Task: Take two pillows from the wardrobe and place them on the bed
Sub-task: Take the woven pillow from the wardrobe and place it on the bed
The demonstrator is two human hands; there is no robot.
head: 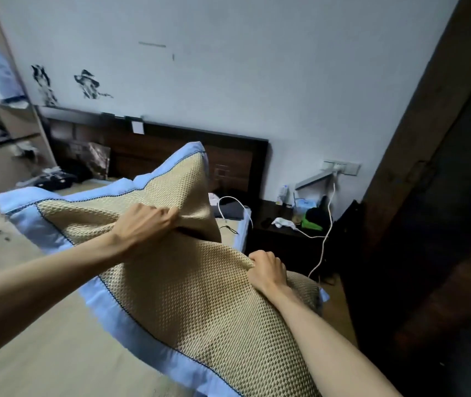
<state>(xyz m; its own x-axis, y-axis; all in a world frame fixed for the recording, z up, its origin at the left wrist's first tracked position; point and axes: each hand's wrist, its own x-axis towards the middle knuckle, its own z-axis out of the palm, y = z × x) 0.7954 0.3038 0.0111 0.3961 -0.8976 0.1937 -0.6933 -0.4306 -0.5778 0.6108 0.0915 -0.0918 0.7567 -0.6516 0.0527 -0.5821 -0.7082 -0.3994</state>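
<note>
No brand, label or readable writing shows anywhere; the small white tag (138, 127) clipped on the dark wooden headboard (171, 150) is blank as far as can be told, and the black ink-like marks (91, 84) on the pale wall at eleven o'clock form no legible letters. Two beige woven-mesh pillows with pale blue fabric borders fill the middle of the view, held up above the tan bed (42, 353). The farther pillow (94, 207) stretches from nine o'clock up to a raised corner at twelve o'clock, and the left hand (142, 224) is clenched on a bunch of its mesh near that pillow's right edge. The nearer pillow (194, 305) runs from the centre down to six o'clock, and the right hand (265, 270) is clenched on its upper right edge, at about three o'clock from the pillow's middle. The two pillows overlap between the hands, the farther one lying partly over the nearer. At two o'clock a dark bedside table (283, 236) carries small cluttered items too blurred to name, with a white cable (324, 242) hanging from a wall socket (341, 167) beside it. A dark wooden wardrobe door (417, 196) stands along the right edge.
</note>
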